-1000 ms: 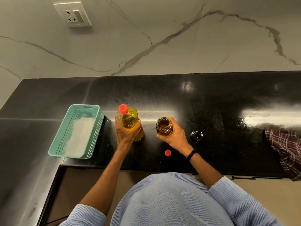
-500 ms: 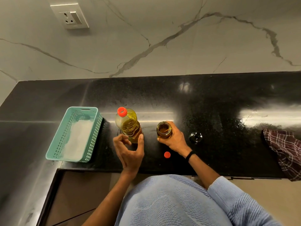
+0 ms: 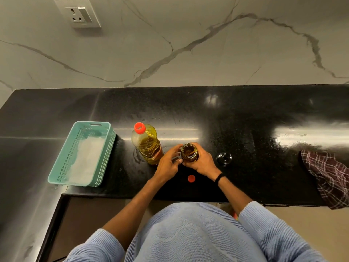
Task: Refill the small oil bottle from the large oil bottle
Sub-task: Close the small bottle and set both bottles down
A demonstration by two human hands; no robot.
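Small oil bottle (image 3: 189,152): I am seeing it standing upright and open-mouthed on the black counter (image 3: 245,120), just right of the large oil bottle (image 3: 146,144).
Right hand (image 3: 204,160): its fingers are wrapping round the small bottle's right side, grasping it.
Left hand (image 3: 168,163): its fingers are curling against the bottle's left side, so the bottle is sitting between both hands.
Large oil bottle: standing upright, no fingers on it.
Red cap (image 3: 191,178): lying on the counter, nearer me than the hands.
Surroundings: teal basket (image 3: 83,154) sitting far left, glass stopper (image 3: 224,158) right of the right hand, checked cloth (image 3: 328,174) hanging at the right edge.
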